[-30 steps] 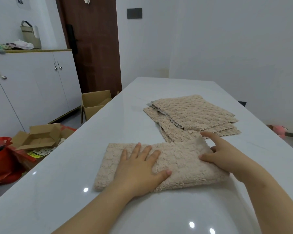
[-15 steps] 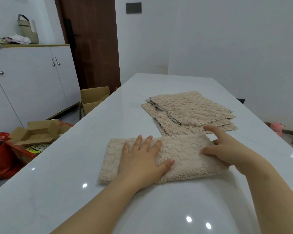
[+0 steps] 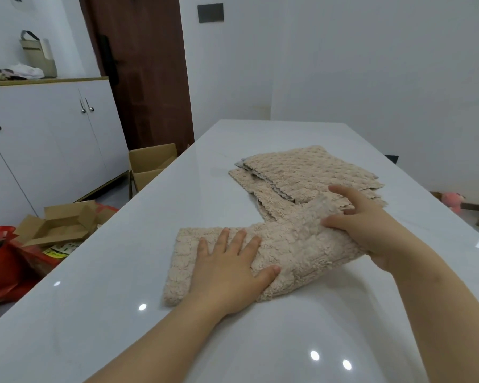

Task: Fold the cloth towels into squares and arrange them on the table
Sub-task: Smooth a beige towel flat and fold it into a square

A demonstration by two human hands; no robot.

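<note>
Underneath, a glossy white table (image 3: pixel 100 286) runs off toward twelve o'clock, with ceiling lights mirrored near its close edge. White walls shut the room in. A dark door (image 3: pixel 141 64) stands at eleven o'clock and a white cabinet (image 3: pixel 47 139) at ten. On the floor at nine lie open boxes (image 3: pixel 58 228) and a red bag (image 3: pixel 3 261).

Half a second ago the towel (image 3: pixel 293 250) lay flat along its whole length. Now its right end is raised off the table and bunched, and the right hand (image 3: pixel 365 228) has gone from resting on it to taking hold. The left hand (image 3: pixel 227 269) has stayed put.

The towel is beige and nubbly, folded into a long band that lies across the near middle of the table from nine to three o'clock. The left hand lies flat on its left half, fingers straight and spread, pressing down. The right hand grips the right end. Its thumb seems to pinch the lifted corner against the fingers, though the cloth hides part of that hold. Just beyond, at one o'clock, a loose stack (image 3: pixel 310 172) of like towels lies flat, its near edge meeting the raised end.
</note>
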